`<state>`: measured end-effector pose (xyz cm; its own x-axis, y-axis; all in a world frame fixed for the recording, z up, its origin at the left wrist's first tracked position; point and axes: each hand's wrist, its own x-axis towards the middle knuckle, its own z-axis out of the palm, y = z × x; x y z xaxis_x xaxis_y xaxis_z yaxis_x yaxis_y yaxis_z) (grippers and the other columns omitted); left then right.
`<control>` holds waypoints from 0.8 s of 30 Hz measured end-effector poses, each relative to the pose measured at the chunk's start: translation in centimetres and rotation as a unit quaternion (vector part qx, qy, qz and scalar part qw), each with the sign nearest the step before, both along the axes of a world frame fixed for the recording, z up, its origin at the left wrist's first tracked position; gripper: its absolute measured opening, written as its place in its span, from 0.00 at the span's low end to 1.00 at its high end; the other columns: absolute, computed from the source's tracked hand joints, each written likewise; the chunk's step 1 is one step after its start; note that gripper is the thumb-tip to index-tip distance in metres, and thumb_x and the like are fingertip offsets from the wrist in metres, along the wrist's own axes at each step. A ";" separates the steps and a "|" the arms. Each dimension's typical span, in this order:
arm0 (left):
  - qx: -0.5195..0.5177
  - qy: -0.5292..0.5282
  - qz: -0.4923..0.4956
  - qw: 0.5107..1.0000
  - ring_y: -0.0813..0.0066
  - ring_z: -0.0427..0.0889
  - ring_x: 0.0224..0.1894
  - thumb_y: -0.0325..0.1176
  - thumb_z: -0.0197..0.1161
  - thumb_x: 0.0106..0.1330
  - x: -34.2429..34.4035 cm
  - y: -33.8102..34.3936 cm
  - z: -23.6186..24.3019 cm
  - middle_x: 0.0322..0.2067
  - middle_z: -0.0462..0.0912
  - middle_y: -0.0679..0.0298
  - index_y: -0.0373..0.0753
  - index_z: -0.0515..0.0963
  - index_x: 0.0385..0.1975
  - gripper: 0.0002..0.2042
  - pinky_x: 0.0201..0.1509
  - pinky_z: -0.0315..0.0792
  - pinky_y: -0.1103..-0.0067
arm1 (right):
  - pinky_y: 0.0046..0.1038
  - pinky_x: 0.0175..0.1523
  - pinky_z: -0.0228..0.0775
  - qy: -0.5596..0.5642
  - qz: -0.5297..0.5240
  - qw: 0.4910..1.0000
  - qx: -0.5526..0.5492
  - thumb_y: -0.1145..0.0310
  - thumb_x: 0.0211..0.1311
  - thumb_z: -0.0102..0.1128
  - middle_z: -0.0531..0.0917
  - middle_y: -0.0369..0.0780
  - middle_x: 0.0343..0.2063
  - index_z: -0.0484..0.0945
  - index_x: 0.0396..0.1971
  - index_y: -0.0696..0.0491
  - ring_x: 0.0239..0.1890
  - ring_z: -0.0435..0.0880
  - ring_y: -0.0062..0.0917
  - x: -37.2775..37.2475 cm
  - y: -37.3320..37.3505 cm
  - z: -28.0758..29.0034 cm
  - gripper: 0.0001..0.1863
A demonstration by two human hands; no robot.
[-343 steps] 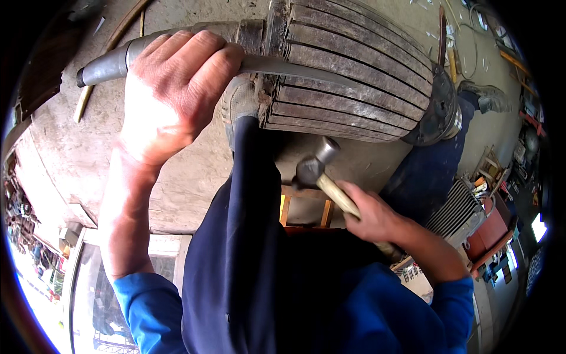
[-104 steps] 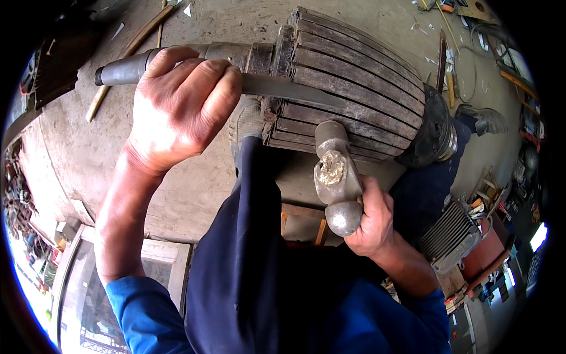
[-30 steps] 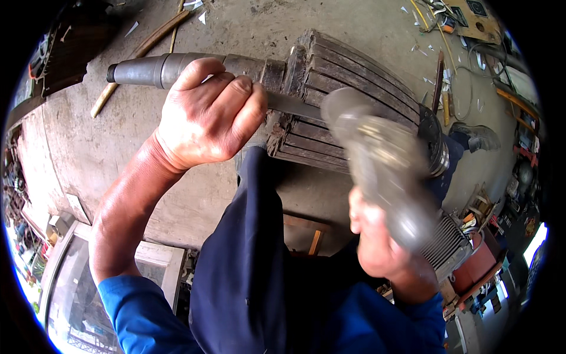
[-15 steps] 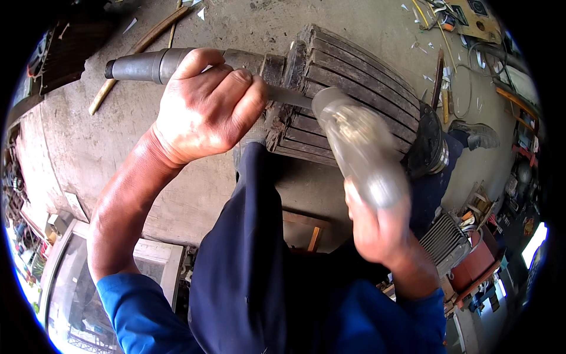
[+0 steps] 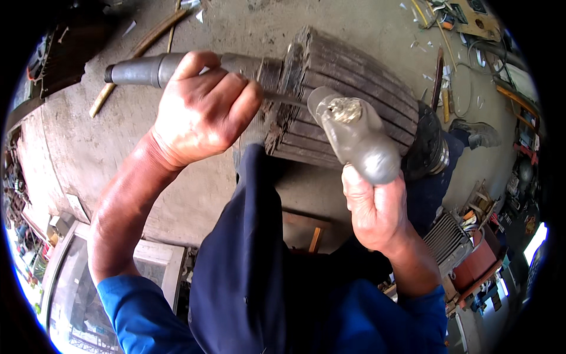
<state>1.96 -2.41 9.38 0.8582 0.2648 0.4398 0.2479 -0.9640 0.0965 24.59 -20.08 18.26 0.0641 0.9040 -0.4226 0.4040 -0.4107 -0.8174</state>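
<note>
A grooved cylindrical metal rotor [image 5: 362, 82] lies across the floor between my dark-trousered legs, its stepped steel shaft [image 5: 135, 73] reaching left and a dark round part [image 5: 424, 156] at its right end. My left hand [image 5: 206, 115] is closed on a flat metal bar [image 5: 280, 98] that lies along the shaft toward the grooves. My right hand [image 5: 377, 209] grips a ball-peen hammer [image 5: 354, 133], tilted with its flat face over the bar's right part and its rounded peen toward me. I cannot tell whether face and bar touch.
Wooden sticks [image 5: 156, 32] lie on the concrete floor [image 5: 177, 206] with scraps and cables. A white framed glass panel [image 5: 168, 259] is at lower left. A ribbed metal part [image 5: 445, 236], a red box [image 5: 474, 265] and clutter line the right. My right boot [image 5: 480, 134] rests beyond the rotor.
In the last second the hammer has moved up and left toward the bar and is less blurred. My right hand followed it. My left hand stays on the bar, shifted only slightly.
</note>
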 end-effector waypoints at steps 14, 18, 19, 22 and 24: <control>-0.057 0.090 0.064 0.992 0.70 0.82 0.28 0.29 0.65 0.66 -3.5 1.7 0.2 0.22 0.78 0.68 0.42 0.75 0.29 0.06 0.50 0.75 0.70 | 0.28 0.36 0.76 0.046 -0.049 0.998 0.011 0.73 0.75 0.57 0.83 0.44 0.33 0.76 0.53 0.65 0.27 0.82 0.28 1.9 -4.2 -0.4 0.13; -0.138 0.070 0.073 0.985 0.63 0.83 0.31 0.25 0.71 0.61 -5.1 2.2 1.7 0.27 0.81 0.62 0.38 0.78 0.34 0.07 0.47 0.75 0.68 | 0.26 0.34 0.75 0.031 -0.065 0.997 0.007 0.73 0.76 0.57 0.83 0.43 0.31 0.76 0.49 0.65 0.27 0.81 0.25 2.2 -6.3 -0.5 0.11; -0.164 0.054 0.061 0.983 0.61 0.83 0.33 0.23 0.72 0.58 -4.5 1.9 2.3 0.29 0.84 0.60 0.37 0.79 0.36 0.09 0.48 0.75 0.67 | 0.25 0.32 0.73 0.023 -0.073 0.997 0.009 0.72 0.76 0.55 0.82 0.42 0.30 0.76 0.47 0.64 0.26 0.80 0.23 2.0 -6.5 -0.5 0.10; -0.216 0.046 0.021 0.975 0.60 0.83 0.33 0.24 0.72 0.59 -3.0 1.4 3.3 0.30 0.83 0.61 0.36 0.79 0.37 0.09 0.46 0.75 0.67 | 0.23 0.29 0.71 0.018 -0.091 0.996 0.002 0.70 0.78 0.54 0.80 0.39 0.27 0.76 0.45 0.63 0.24 0.78 0.19 1.5 -6.1 -0.4 0.10; -0.223 0.061 0.002 0.973 0.60 0.83 0.33 0.24 0.71 0.60 -2.0 1.5 3.3 0.30 0.83 0.61 0.36 0.79 0.38 0.09 0.46 0.74 0.67 | 0.24 0.31 0.73 0.029 -0.102 0.994 -0.019 0.71 0.76 0.58 0.81 0.40 0.27 0.75 0.48 0.64 0.24 0.80 0.21 1.6 -5.8 -0.3 0.11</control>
